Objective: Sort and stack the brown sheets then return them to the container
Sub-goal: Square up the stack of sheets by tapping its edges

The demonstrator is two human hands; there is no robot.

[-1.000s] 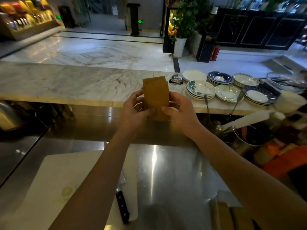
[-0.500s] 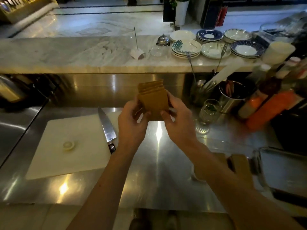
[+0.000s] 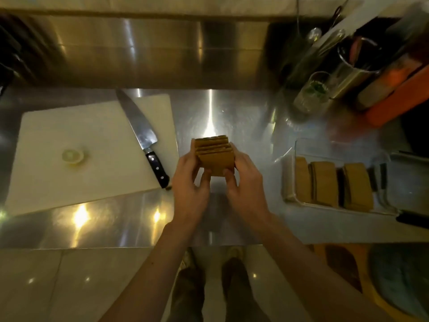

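Both hands hold a stack of brown sheets point(image 3: 214, 155) upright above the steel counter, its edges slightly fanned at the top. My left hand point(image 3: 189, 182) grips the stack's left side and my right hand point(image 3: 243, 181) grips its right side, thumbs on the near face. To the right lies a clear rectangular container point(image 3: 301, 145) with three more bundles of brown sheets point(image 3: 325, 184) standing inside it.
A white cutting board point(image 3: 69, 177) lies at the left with a large knife point(image 3: 141, 138) and a citrus slice point(image 3: 72, 155) on it. At the back right stand a glass with herbs point(image 3: 313, 94), a metal utensil pot point(image 3: 357, 63) and orange bottles point(image 3: 399, 98). Dark-handled tools point(image 3: 411, 220) lie beside the container.
My view has tipped down from the marble bar to the steel counter. Both hands kept hold of the stack and lowered it nearer the counter; the container came into view.
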